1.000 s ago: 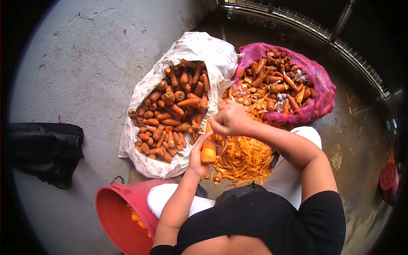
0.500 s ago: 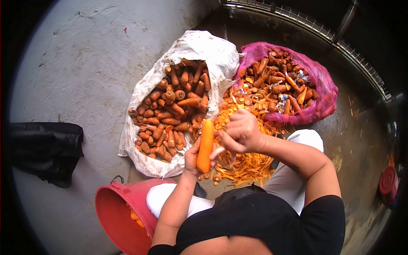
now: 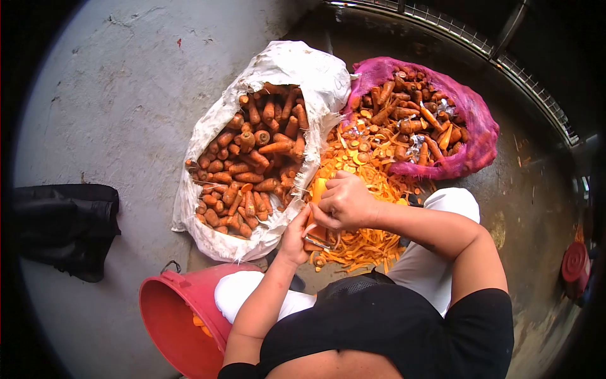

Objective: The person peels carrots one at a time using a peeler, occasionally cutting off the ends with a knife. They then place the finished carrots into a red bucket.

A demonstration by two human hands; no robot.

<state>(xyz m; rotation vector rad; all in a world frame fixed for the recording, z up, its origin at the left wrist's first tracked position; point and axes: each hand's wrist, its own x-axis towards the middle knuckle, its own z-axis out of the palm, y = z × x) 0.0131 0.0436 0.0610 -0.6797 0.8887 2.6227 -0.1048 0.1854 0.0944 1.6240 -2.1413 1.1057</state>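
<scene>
My left hand (image 3: pixel 295 239) is wrapped round a peeled carrot (image 3: pixel 320 188), whose bright orange end shows above the fingers. Closed on a peeler, my right hand (image 3: pixel 346 202) lies across the carrot and hides its middle. The peeler's metal blade (image 3: pixel 317 242) shows at the carrot's lower end, and its handle is mostly hidden in my fingers. Beneath both hands spreads a heap of orange peelings (image 3: pixel 366 248), with cut carrot ends among them farther up.
A white sack (image 3: pixel 303 60) of unpeeled carrots lies open ahead. Beside it is a pink mesh sack (image 3: pixel 483 136) with carrots and scraps. A tilted red bucket (image 3: pixel 180 287) holds some peeled carrots. Black cloth (image 3: pixel 66 221) lies at left; a red round object (image 3: pixel 576 262) is at far right.
My right hand has moved down and left over the carrot, bringing the peeler to its lower end. The carrot, more exposed before, is now largely covered, and my left hand has shifted slightly right.
</scene>
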